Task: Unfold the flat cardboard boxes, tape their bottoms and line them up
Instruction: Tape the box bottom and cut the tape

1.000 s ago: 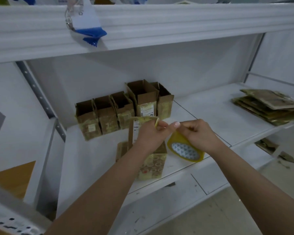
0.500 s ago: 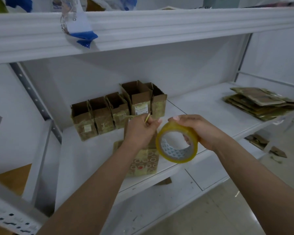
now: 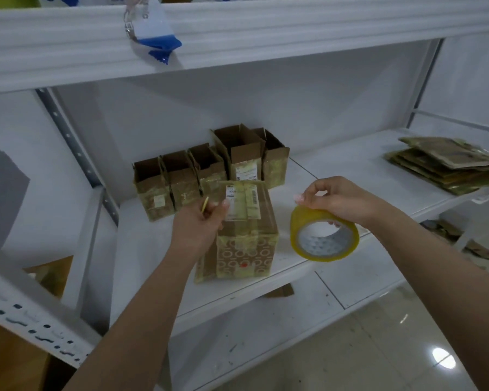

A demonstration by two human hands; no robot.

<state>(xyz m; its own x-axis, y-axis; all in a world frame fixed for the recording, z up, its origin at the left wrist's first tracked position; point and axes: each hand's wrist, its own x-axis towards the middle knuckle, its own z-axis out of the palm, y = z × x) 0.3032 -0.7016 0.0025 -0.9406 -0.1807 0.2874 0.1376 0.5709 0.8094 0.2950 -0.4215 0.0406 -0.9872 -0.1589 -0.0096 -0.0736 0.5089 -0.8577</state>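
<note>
A cardboard box (image 3: 247, 238) stands bottom-up near the front of the white shelf (image 3: 350, 170), old tape and a label on its top face. My left hand (image 3: 198, 225) is against the box's left side and pinches a small yellow tape end (image 3: 205, 205). To the right of the box, my right hand (image 3: 338, 198) grips a yellowish tape roll (image 3: 323, 238) from above, held in the air over the shelf's front edge. Behind the box, several unfolded boxes (image 3: 209, 170) stand in a row with open tops.
A stack of flat cardboard boxes (image 3: 446, 162) lies at the shelf's right end. An upper shelf (image 3: 237, 32) overhangs, with a blue and white bag (image 3: 153, 35) hanging off it. Cardboard scraps (image 3: 463, 244) lie on the floor at the right.
My right hand has carried the roll to the right and lower, away from my left hand. My left hand still pinches the tape end beside the box, whose top now shows.
</note>
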